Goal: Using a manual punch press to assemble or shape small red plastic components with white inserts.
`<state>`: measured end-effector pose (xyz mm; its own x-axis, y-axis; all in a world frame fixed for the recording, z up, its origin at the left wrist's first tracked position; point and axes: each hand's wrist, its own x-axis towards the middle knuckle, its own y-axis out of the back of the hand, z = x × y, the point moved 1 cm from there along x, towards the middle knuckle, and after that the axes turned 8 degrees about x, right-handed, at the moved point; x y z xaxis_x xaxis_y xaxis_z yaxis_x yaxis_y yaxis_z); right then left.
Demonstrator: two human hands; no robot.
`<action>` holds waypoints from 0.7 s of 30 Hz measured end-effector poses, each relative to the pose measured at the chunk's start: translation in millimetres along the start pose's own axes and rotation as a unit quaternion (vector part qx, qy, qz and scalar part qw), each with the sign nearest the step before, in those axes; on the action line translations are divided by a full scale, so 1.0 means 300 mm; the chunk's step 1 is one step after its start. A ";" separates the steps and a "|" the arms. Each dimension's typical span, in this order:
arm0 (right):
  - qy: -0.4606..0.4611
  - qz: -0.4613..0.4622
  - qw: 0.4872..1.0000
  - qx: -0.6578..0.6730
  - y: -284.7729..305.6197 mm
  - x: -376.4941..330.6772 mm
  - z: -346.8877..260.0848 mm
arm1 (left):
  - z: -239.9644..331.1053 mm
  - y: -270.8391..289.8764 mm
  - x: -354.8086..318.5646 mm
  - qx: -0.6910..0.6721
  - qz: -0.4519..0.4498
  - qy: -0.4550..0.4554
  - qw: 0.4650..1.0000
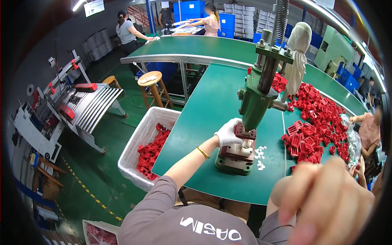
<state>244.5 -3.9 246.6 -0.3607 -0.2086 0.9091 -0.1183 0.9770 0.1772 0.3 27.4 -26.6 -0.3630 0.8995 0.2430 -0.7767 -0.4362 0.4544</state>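
Note:
My left hand (pixel 228 132), in a white glove, is at a green hand press (pixel 258 98) on the green table. Its fingers are closed beside a dark red block (pixel 245 132) under the ram; what they hold is hidden. Below is the press's dark red fixture (pixel 232 152) with pale metal pieces, on a green base (pixel 233 166). Small white pieces (pixel 260 157) lie on the table just right of the base. My right hand (pixel 326 200), bare, is raised close to the camera at lower right; motion smears its fingers.
A large heap of red plastic parts (pixel 312 122) covers the table's right side, beside clear plastic film (pixel 349 141). A white crate (pixel 141 126) of red parts stands left of the table. Wooden stools (pixel 150 78) and a roller machine (pixel 87 102) are farther left. Other people work around.

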 end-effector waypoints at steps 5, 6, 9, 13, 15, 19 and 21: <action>0.064 0.020 0.996 -0.065 -0.041 0.012 -0.078 | 0.028 0.050 -0.069 0.203 0.142 -0.054 0.967; 0.078 0.025 0.993 -0.084 -0.047 0.012 -0.095 | 0.024 0.079 -0.098 0.214 0.163 -0.050 0.962; 0.134 0.035 0.981 -0.135 -0.058 0.019 -0.153 | 0.007 0.170 -0.193 0.157 0.227 0.002 0.961; 0.185 0.030 0.967 -0.174 -0.076 0.016 -0.220 | 0.018 0.297 -0.313 0.079 0.237 -0.036 0.968; 0.195 0.026 0.962 -0.192 -0.080 0.011 -0.236 | 0.046 0.323 -0.358 -0.003 0.232 -0.062 0.971; 0.195 0.032 0.957 -0.212 -0.091 0.008 -0.246 | 0.099 0.346 -0.405 -0.108 0.206 -0.071 0.970; 0.199 0.031 0.954 -0.223 -0.102 0.010 -0.249 | 0.113 0.342 -0.412 -0.118 0.202 -0.090 0.968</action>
<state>316.2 -31.1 272.0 0.0353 -0.2034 0.9785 0.3299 0.9265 0.1807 -17.0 -129.4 19.0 -0.5830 0.6281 0.5153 -0.6937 -0.7150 0.0867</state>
